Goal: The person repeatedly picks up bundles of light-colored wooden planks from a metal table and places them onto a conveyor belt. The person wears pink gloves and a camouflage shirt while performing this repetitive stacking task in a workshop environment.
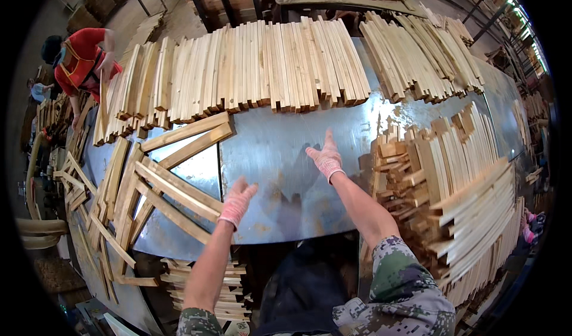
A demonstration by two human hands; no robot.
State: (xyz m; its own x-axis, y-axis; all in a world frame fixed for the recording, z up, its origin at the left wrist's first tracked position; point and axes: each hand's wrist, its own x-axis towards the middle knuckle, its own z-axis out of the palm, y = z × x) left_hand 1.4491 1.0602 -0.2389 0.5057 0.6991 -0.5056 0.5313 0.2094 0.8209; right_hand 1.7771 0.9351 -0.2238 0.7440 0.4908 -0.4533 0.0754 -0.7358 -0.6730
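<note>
Both of my hands wear pinkish-white gloves and hold nothing. My left hand [238, 202] is over the near edge of the metal table [268, 157], its thumb and fingers apart and slightly blurred. Just left of it are the ends of loose wooden strips [179, 191] lying crisscross. My right hand [327, 157] reaches further over the bare metal, thumb and fingers spread. Beyond it runs a long row of wooden strips [268, 65] set side by side. To the right of my right forearm stands a tall stack of wooden strips [447, 163].
A second group of strips [417, 56] lies at the far right of the table. Another person in a red shirt [83, 59] works at the far left, by the row's end. Below the near edge, more strips [205, 285] are stacked left of my legs.
</note>
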